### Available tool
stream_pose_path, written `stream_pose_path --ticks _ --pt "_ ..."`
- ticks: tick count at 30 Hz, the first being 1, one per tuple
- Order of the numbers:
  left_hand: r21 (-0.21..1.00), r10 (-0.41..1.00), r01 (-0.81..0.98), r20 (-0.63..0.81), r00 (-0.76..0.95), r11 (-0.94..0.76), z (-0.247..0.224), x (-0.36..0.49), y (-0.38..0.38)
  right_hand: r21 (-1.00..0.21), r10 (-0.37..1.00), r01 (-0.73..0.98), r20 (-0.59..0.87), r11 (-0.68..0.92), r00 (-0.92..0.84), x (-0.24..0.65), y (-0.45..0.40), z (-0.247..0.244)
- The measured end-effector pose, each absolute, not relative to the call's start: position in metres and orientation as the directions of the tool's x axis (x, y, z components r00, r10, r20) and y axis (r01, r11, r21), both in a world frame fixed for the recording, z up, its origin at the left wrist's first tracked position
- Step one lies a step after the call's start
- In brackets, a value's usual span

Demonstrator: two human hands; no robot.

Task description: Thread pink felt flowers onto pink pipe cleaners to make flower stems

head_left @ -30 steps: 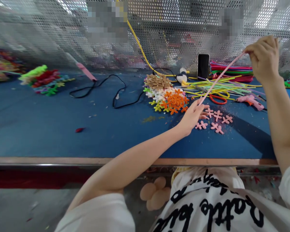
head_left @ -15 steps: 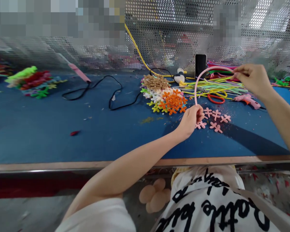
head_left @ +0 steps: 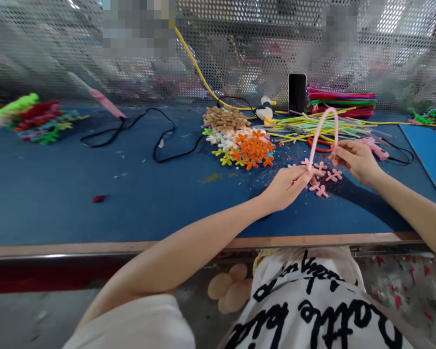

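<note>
A pink pipe cleaner [head_left: 320, 127] arches upward between my two hands in an upside-down U. My left hand [head_left: 288, 185] pinches its lower left end. The other end is held between the fingers of my right hand [head_left: 355, 159], slightly higher and to the right. Several small pink flower shapes [head_left: 321, 190] lie on the blue table just below and between the hands. To the left of them is a heap of orange flower shapes [head_left: 255, 149], with white, green and brown ones around it.
Behind my hands lie loose yellow and green pipe cleaners [head_left: 312, 127], a stacked bundle [head_left: 343, 103], a phone [head_left: 297, 94] and a pink glue gun [head_left: 375, 148]. A pink-handled tool [head_left: 107, 103] with a black cord and a coloured pile [head_left: 38, 118] are at the left.
My right hand has come down and left, close to my left hand, bending the pink pipe cleaner into a narrower arch. My left hand has shifted slightly right. The view has turned a little right.
</note>
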State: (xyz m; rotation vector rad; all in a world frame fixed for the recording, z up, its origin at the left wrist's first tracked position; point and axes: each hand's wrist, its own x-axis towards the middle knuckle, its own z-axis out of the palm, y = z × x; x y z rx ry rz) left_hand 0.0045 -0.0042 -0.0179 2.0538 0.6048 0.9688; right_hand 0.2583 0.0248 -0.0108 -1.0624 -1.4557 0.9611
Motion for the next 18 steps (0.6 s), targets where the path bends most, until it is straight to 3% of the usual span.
stream_pose_path --ticks 2,4,8,13,18 --pt "0.795 0.655 0.022 0.483 0.582 -0.606 -0.019 0.001 -0.002 -0.942 0.956 0.165 0.284 0.292 -0.069 0.255 0.021 -0.016" --pt "0.757 0.594 -0.095 0.577 0.561 -0.646 -0.020 -0.003 0.000 -0.881 0.922 0.281 0.385 0.381 -0.042 0.254 0.020 -0.019" --pt "0.566 0.429 -0.181 0.764 0.481 -0.804 -0.021 -0.008 0.003 -0.740 0.843 0.486 0.538 0.465 0.012 0.256 0.020 -0.025" --pt "0.141 0.221 0.188 0.820 0.528 -0.972 -0.022 -0.001 0.001 -0.472 0.707 0.666 0.697 0.577 -0.118 0.252 0.013 -0.026" --pt "-0.028 0.275 0.454 0.761 0.587 -0.891 -0.023 0.003 -0.002 -0.227 0.579 0.673 0.732 0.704 -0.358 0.243 -0.003 -0.022"
